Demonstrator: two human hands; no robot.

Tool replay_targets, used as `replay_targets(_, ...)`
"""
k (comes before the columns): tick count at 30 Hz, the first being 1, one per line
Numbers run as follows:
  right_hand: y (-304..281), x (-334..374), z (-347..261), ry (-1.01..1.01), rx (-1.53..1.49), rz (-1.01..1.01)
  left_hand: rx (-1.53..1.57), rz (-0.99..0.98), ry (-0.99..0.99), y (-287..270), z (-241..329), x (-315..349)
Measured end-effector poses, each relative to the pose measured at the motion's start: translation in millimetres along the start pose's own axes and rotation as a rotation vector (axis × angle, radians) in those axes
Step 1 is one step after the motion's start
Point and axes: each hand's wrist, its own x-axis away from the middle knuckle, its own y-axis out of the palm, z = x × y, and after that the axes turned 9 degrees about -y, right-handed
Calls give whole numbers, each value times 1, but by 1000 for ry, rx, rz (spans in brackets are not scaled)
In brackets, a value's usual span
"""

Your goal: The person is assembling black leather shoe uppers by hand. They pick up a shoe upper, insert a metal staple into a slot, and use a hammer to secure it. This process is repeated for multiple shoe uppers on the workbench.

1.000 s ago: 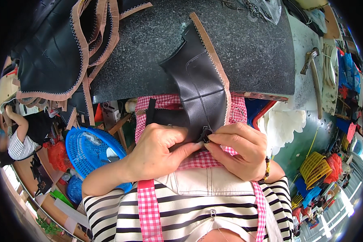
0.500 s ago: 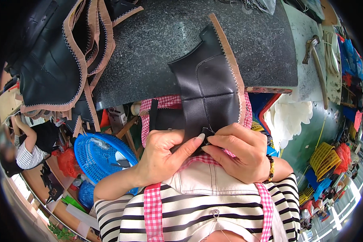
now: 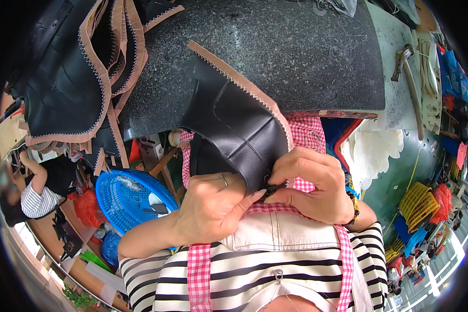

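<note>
Black leather piece (image 3: 229, 125) pinched by left hand (image 3: 213, 208) and right hand (image 3: 312, 182); blue basket (image 3: 130, 200) beside.

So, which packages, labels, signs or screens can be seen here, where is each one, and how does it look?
None can be made out: no package, label, sign or screen.
Both hands, left hand and right hand, hold a black leather piece with a tan zigzag edge.
Blue plastic basket: lower left, round, perforated.
Yellow crate: far right, slatted.
</note>
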Motion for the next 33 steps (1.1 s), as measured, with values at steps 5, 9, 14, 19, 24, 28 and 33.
replay_targets(5, 4, 9, 1, -3, -47, 74, 133, 64, -70, 13, -8, 7)
replay_targets(9, 7, 11, 0, -74, 24, 125, 226, 128, -159, 19, -4, 10)
replay_targets(14, 8, 11, -2, -113, 118, 126, 210, 99, -110, 14, -6, 9)
replay_targets(19, 5, 9, -4, -116, 144, 107, 121, 84, 4, 13, -5, 5)
replay_targets(24, 6, 10, -1, -30, 78, 90, 90, 4, 54, 8, -3, 5)
replay_targets(28, -4, 0, -1, -60, 153, 30, -5, -3, 25, 9, -5, 9)
replay_targets(33, -34, -27, -16, -158, 146, -112, -367, 74, 261, -24, 28, -14)
